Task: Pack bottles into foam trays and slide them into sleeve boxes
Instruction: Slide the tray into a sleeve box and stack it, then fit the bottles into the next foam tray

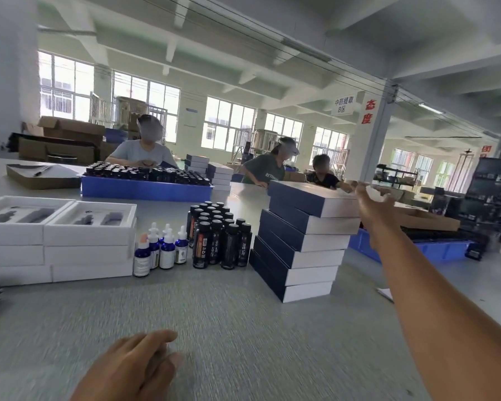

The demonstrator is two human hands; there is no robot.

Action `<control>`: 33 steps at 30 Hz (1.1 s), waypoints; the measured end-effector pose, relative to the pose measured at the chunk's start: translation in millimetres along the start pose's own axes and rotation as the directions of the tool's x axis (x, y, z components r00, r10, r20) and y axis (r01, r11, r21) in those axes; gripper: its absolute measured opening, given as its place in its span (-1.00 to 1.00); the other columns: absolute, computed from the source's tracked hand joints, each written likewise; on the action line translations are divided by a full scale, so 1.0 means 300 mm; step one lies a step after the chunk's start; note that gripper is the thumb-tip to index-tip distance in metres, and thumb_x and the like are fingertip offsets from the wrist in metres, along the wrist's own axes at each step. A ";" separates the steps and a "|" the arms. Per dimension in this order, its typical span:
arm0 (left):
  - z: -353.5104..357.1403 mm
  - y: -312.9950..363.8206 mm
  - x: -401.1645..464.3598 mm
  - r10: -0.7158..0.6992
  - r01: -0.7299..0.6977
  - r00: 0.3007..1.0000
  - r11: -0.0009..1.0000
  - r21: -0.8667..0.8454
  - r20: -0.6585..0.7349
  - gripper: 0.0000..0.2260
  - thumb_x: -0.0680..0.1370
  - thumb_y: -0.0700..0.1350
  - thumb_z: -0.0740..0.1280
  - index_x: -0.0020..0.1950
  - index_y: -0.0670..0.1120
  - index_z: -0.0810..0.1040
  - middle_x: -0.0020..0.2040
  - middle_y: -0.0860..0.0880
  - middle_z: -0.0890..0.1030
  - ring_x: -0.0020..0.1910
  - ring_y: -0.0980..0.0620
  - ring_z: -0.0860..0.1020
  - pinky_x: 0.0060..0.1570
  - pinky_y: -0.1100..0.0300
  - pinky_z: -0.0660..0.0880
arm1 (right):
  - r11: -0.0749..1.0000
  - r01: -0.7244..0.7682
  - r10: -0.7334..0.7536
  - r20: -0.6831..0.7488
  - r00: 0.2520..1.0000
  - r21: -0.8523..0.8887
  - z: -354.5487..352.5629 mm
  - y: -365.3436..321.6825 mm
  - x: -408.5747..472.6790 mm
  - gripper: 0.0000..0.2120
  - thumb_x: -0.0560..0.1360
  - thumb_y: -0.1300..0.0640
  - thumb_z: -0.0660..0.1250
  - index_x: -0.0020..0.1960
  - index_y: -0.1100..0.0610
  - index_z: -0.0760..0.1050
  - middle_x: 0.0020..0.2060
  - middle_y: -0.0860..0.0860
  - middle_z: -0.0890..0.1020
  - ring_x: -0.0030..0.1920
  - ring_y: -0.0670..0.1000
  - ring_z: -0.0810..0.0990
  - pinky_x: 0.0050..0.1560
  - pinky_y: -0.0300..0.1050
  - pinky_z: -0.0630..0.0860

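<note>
Bottles are standing in two clusters at the middle of the worktop (243, 328): dark bottles (219, 235) in a tight group, and blue dropper bottles (161, 247) just to their left. Foam trays (55, 224) are sitting in white stacks at the left, their cut-outs showing empty. Navy sleeve boxes (301, 241) are piled in a leaning stack to the right of the bottles. The right hand (372, 208) is reaching out at the far corner of the top box, its fingers spread and released, grasping nothing I can make out, though blur is hiding the tips. The left hand (141, 364) is resting low over the worktop, fingers relaxed and holding nothing. No tray is being filled, so this looks like the fetching step. Next, I judge, a tray needs bringing forward and bottles seating into its cut-outs.
</note>
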State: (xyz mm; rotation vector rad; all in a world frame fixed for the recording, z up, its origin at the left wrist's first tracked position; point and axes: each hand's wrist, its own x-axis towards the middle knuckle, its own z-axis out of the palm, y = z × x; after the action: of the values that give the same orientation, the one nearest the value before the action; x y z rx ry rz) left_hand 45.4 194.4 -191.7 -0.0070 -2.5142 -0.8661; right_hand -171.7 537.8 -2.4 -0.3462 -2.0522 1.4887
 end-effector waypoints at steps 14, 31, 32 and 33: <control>-0.001 -0.013 0.010 0.007 -0.010 0.999 0.997 0.072 0.047 -0.69 0.56 0.24 0.17 0.29 0.27 0.42 0.11 0.33 0.49 0.15 0.30 0.36 0.11 0.43 0.30 | 0.974 0.201 -0.224 -0.348 0.911 -0.101 0.067 0.003 -0.125 -0.40 0.60 -0.22 0.14 0.37 0.26 0.37 0.28 0.22 0.52 0.24 0.21 0.51 0.12 0.01 0.41; -0.020 -0.013 -0.016 -0.129 0.099 0.989 0.945 0.313 0.077 -0.68 0.54 0.12 0.15 0.24 0.12 0.50 0.27 0.12 0.46 0.30 0.02 0.31 0.30 0.06 0.20 | 0.794 0.574 -0.184 0.821 0.540 -0.200 0.639 0.153 -0.807 -0.87 0.54 -0.02 0.37 -0.03 0.03 0.61 -0.16 -0.07 0.65 -0.14 -0.12 0.61 -0.02 -0.06 0.59; -0.020 -0.016 -0.017 -0.127 0.097 0.989 0.944 0.314 0.078 -0.68 0.53 0.12 0.14 0.24 0.12 0.50 0.26 0.12 0.46 0.30 0.02 0.32 0.30 0.07 0.19 | 0.797 0.563 -0.173 0.812 0.558 -0.217 0.666 0.152 -0.805 -0.88 0.54 -0.01 0.37 -0.05 0.03 0.61 -0.14 -0.06 0.65 -0.12 -0.10 0.60 0.02 -0.03 0.59; -0.020 -0.017 -0.017 -0.124 0.093 0.989 0.944 0.315 0.081 -0.68 0.53 0.13 0.14 0.23 0.13 0.50 0.25 0.13 0.45 0.30 0.03 0.32 0.30 0.08 0.18 | 0.807 0.544 -0.162 0.800 0.577 -0.229 0.691 0.149 -0.801 -0.89 0.54 -0.01 0.37 -0.07 0.02 0.58 -0.13 -0.04 0.65 -0.10 -0.08 0.60 0.04 -0.01 0.59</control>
State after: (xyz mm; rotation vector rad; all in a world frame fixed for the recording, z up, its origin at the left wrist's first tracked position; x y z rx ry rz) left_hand 51.7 187.5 -192.8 0.1980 -2.7405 -0.5107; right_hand -106.1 266.4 -159.8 0.6518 -2.9018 0.9132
